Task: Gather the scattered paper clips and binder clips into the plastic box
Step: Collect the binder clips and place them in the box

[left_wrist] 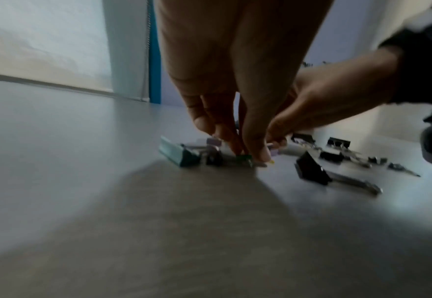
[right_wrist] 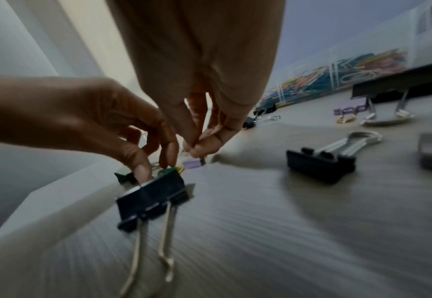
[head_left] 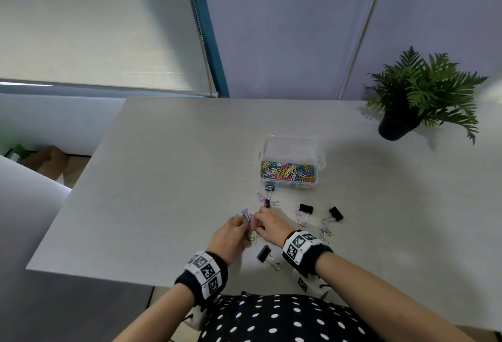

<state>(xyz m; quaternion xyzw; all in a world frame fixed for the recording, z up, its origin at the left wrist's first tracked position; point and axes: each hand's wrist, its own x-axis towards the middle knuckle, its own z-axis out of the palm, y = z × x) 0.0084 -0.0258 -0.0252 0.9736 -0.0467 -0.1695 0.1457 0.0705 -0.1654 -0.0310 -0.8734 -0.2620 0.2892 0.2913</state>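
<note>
The clear plastic box (head_left: 289, 151) stands open at mid-table, its floor covered with coloured paper clips (head_left: 288, 172). Both hands meet over a small pile of clips in front of it. My left hand (head_left: 244, 226) (left_wrist: 245, 156) reaches down and pinches a small green binder clip (left_wrist: 245, 158) (right_wrist: 167, 171) on the table. My right hand (head_left: 257, 226) (right_wrist: 197, 150) pinches the wire handle of a small purple binder clip (right_wrist: 194, 163). A teal binder clip (left_wrist: 176, 154) lies just left of the fingers. Yellow and green paper clips (head_left: 254, 238) lie under the hands.
Large black binder clips (head_left: 267, 256) (head_left: 305, 210) (head_left: 335, 214) and small purple ones (head_left: 324, 230) (head_left: 261, 197) are scattered on the grey table (head_left: 163, 178) between the box and me. A potted fern (head_left: 407, 102) stands far right. The table's near edge is close to my wrists.
</note>
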